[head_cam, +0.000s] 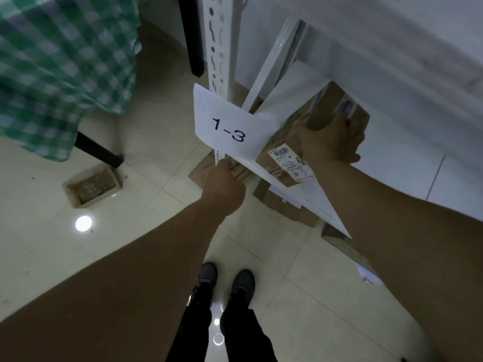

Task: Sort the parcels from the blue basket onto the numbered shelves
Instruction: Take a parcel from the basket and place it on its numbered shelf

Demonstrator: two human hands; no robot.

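Observation:
A brown cardboard parcel [292, 142] with a white shipping label sits on the white shelf [407, 163] marked by a paper sign reading "1-3" [230, 126]. My right hand [332, 139] grips the parcel from above, its fingers curled over the far top edge. My left hand [224, 186] reaches to the shelf's front edge just below the sign, next to the white slotted upright [219, 48]; its fingers are curled there, and what they hold is hidden. The blue basket is out of view.
More cardboard boxes [285, 205] lie on the floor under the shelf. A table with a green checked cloth [60, 61] and black legs stands at the left. A square floor drain [91, 186] sits in the tiles. My feet [227, 280] are below.

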